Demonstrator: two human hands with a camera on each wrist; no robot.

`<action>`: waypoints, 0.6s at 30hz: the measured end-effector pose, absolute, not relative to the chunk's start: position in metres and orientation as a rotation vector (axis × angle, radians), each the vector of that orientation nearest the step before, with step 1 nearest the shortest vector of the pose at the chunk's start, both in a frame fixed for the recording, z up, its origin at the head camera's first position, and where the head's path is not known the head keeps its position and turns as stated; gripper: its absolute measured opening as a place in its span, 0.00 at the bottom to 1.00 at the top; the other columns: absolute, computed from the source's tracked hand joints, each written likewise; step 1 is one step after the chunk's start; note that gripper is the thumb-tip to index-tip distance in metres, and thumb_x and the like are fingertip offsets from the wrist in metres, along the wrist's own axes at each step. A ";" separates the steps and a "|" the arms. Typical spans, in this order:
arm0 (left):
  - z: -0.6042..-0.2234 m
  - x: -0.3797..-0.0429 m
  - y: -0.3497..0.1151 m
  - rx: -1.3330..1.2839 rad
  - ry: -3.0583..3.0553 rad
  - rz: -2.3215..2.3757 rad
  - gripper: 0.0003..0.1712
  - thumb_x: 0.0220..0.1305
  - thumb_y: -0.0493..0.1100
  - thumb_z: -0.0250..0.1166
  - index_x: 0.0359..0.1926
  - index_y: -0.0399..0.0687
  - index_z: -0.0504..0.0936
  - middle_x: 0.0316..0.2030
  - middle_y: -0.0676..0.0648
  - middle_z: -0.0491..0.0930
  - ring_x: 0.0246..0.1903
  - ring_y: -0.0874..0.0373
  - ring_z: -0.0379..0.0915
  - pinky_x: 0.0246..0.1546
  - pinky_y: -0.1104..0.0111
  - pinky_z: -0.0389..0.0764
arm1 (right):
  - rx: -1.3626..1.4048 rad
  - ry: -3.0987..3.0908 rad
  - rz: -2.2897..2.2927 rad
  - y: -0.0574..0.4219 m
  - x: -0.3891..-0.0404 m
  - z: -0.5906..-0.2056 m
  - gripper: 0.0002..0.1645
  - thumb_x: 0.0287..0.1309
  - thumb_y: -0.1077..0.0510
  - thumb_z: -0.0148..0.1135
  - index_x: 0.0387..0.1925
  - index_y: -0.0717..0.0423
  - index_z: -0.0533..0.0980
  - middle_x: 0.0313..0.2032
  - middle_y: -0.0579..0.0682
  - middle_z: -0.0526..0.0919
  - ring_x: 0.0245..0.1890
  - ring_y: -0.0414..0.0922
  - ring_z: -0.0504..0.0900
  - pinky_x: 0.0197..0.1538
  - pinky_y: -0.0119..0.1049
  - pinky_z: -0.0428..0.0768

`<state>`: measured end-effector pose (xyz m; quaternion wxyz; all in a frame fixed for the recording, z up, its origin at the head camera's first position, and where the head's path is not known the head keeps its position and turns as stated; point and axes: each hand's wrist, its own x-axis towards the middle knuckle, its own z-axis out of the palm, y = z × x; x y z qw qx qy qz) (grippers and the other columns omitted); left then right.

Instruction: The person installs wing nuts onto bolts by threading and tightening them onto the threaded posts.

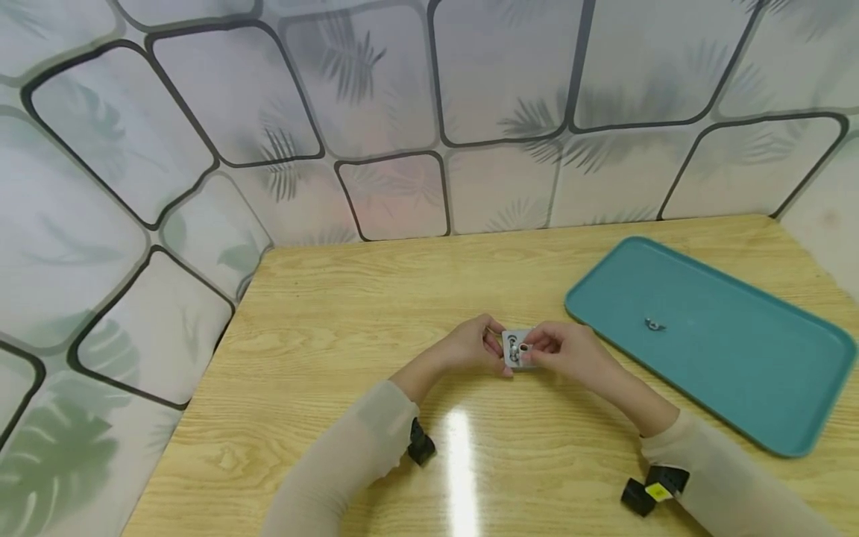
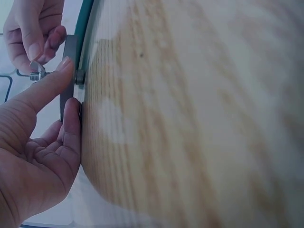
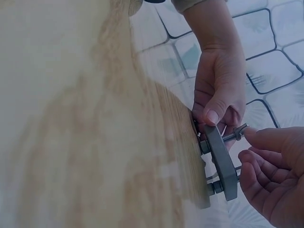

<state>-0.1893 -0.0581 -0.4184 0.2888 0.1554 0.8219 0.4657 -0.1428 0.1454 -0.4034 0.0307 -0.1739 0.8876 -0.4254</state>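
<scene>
My left hand grips a small grey metal plate by its left edge, thumb on one face and fingers behind. Edge-on in the right wrist view, the plate carries two bolts with their heads on the table side. One bolt bears a wing nut on its threaded end, also clear in the left wrist view as a wing nut near the left thumb. My right hand has its fingers curled over the plate's right part, thumb tip right at the wing nut. Its fingers partly hide the second bolt's end.
A teal tray lies at the right of the wooden table, with a loose wing nut on it. A patterned wall covering rises behind the table. Black wrist cameras sit at both sleeves.
</scene>
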 end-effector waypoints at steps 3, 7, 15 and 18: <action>-0.419 -0.189 -0.059 0.407 2.194 1.243 0.41 0.41 0.38 0.79 0.57 0.39 0.68 0.36 0.48 0.78 0.35 0.59 0.76 0.37 0.71 0.78 | -0.531 2.741 -1.301 0.143 -0.145 -0.405 0.12 0.52 0.59 0.70 0.37 0.61 0.81 0.28 0.48 0.83 0.28 0.39 0.78 0.30 0.30 0.76; -0.419 -0.189 -0.059 0.399 2.189 1.247 0.41 0.42 0.38 0.78 0.57 0.40 0.68 0.36 0.48 0.78 0.35 0.58 0.76 0.37 0.70 0.78 | -0.528 2.727 -1.296 0.139 -0.148 -0.407 0.15 0.50 0.56 0.71 0.38 0.62 0.81 0.28 0.49 0.84 0.28 0.40 0.79 0.30 0.31 0.76; -0.419 -0.188 -0.059 0.399 2.175 1.256 0.41 0.43 0.38 0.78 0.58 0.40 0.67 0.36 0.48 0.79 0.35 0.58 0.77 0.36 0.71 0.78 | -0.518 2.701 -1.285 0.138 -0.150 -0.408 0.14 0.52 0.56 0.70 0.37 0.61 0.81 0.28 0.49 0.83 0.28 0.39 0.78 0.30 0.31 0.76; -0.418 -0.188 -0.059 0.398 2.164 1.273 0.41 0.42 0.37 0.78 0.57 0.40 0.67 0.36 0.48 0.78 0.35 0.58 0.77 0.36 0.70 0.78 | -0.538 2.706 -1.294 0.140 -0.149 -0.408 0.11 0.52 0.58 0.69 0.35 0.61 0.81 0.27 0.49 0.83 0.27 0.39 0.77 0.29 0.31 0.76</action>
